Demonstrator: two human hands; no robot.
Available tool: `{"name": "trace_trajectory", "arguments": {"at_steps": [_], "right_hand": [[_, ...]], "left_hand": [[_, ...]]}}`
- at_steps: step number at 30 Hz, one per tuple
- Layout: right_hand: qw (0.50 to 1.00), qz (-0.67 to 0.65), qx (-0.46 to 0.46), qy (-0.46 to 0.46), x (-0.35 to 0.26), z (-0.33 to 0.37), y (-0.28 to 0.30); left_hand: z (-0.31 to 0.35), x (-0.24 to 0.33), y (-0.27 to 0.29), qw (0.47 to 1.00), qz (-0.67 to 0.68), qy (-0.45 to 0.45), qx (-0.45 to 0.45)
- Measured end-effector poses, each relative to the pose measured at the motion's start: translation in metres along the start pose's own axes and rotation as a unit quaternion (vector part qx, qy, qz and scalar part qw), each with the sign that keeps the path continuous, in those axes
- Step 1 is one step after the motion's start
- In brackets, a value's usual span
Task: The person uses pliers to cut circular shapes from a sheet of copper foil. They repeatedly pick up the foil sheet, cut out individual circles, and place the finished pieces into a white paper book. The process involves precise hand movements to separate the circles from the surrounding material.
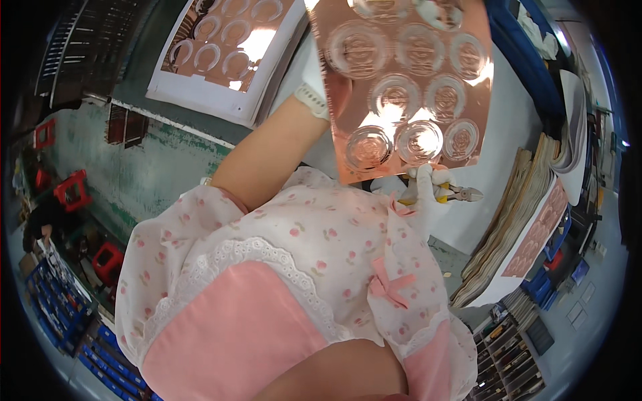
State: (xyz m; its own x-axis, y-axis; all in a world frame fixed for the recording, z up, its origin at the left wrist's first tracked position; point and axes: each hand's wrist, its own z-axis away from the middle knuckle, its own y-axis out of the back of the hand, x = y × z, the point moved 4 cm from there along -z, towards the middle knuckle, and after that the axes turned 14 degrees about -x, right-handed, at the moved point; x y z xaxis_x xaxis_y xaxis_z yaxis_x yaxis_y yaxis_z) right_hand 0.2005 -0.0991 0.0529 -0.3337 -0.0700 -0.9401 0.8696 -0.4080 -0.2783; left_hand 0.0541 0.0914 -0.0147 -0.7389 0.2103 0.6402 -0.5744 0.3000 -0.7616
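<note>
From far away I watch a shiny copper sheet held up in front of the person's chest. Its round shapes are pressed in, so I'd say that part is done. The sheet is up in the air and not on a pile, so I think this one is not finished, but I can't tell how much is left. The left hand is at the sheet's left side, mostly hidden behind it, so I can't tell how far its fingers are open. The right hand, in a white glove, is curled closed around pliers with yellow handles, and its fingers touch the sheet's bottom edge (a busy hand!). Another copper sheet lies on a white paper pile at the upper left, and one more copper piece is on the right, by worn papers. The blue crate at the upper right has white crumpled stuff in it or just behind it. Blue bins stand low on the left, with things too small to name, and a rack at the lower right has little things in its slots.
</note>
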Motion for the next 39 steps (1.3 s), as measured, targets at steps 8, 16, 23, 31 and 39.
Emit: {"name": "trace_trajectory", "arguments": {"at_steps": [8, 16, 23, 31, 39], "right_hand": [[0.991, -0.002, 0.108, -0.079, 0.016, -0.003, 0.027], [0.945, -0.012, -0.064, -0.321, 0.064, 0.012, 0.048], [0.885, 0.074, -0.226, -0.400, 0.062, -0.020, 0.025], [0.833, 0.137, -0.326, -0.426, 0.068, -0.052, -0.014], [0.835, 0.112, -0.315, -0.438, 0.074, -0.057, -0.017]], "left_hand": [[-0.054, -0.065, -0.053, 0.969, -0.131, 0.162, -0.132], [0.024, -0.049, -0.008, 0.874, 0.170, 0.453, -0.042], [0.028, -0.030, -0.020, 0.860, -0.058, 0.506, -0.039], [0.026, -0.034, -0.016, 0.824, -0.093, 0.558, -0.008], [0.022, -0.029, -0.004, 0.765, -0.257, 0.586, -0.075]]}}
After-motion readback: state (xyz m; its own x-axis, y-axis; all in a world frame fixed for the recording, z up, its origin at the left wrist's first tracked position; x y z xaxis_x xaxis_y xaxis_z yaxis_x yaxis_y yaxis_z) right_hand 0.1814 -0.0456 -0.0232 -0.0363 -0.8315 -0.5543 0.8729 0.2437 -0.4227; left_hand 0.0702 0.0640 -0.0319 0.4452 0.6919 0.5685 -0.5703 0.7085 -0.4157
